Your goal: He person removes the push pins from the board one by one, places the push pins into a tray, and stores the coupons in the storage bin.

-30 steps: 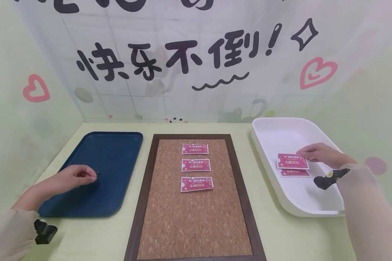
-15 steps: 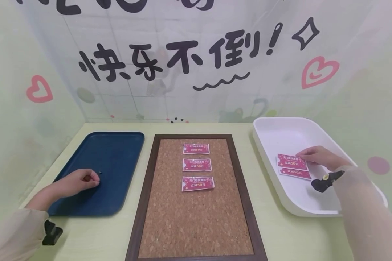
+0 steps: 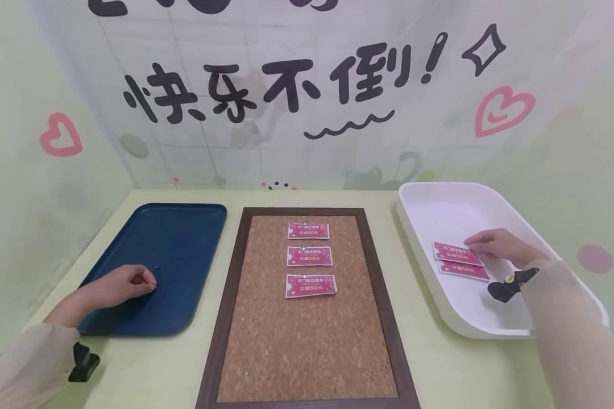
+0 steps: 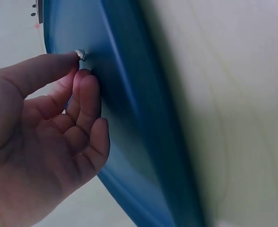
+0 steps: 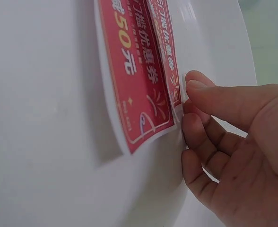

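In the head view, my left hand is low over the dark blue tray, fingers curled inward. A small shiny pin-like piece shows right at the thumb tip in the left wrist view; I cannot tell whether the fingers grip it. My right hand is inside the white bin and pinches the right end of a pink coupon. A second pink coupon overlaps its lower edge. In the right wrist view, the thumb lies along the coupons' ends.
Between tray and bin lies a dark-framed cork board. On its upper half, coupons hang in a column: a top coupon, a middle coupon and a lower coupon. A printed backdrop rises behind the pale table.
My left hand has shifted slightly right over the tray. In my right hand, the upper coupon has tilted, its right end dropping, and the lower coupon has slanted with it.
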Motion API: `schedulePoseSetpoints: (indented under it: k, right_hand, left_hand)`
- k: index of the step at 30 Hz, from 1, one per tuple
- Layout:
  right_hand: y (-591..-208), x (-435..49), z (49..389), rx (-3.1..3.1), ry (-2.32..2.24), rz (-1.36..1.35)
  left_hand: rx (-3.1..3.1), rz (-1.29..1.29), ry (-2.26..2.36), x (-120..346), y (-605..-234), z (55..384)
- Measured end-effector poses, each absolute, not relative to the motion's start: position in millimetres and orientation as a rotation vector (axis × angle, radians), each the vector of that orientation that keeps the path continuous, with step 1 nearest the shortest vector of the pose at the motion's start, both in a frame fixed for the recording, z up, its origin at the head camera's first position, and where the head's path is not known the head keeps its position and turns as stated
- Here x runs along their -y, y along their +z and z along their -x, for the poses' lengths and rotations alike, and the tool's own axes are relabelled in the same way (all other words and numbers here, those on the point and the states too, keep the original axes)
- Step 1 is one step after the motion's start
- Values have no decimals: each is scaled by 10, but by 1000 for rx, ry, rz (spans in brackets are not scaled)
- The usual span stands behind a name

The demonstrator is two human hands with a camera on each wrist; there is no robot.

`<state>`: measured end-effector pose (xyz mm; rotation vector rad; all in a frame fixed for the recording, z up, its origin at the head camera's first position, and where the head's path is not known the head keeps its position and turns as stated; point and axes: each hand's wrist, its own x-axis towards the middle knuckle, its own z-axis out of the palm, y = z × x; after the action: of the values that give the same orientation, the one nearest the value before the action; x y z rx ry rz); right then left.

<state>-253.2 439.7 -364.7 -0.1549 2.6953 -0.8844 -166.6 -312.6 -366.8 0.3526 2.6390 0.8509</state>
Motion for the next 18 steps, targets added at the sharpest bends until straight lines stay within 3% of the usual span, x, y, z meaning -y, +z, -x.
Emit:
schedulePoseSetpoints:
  k: [10, 18]
  right_hand:
    - [-3594, -4408, 2487, -2707, -936, 149]
    - [-3257, -3978, 2392, -2852, -893, 304]
  left_hand:
    - [-2662, -333, 837, 3200, -3639, 1690]
    - [-2770, -390, 857, 3105, -3458, 1671]
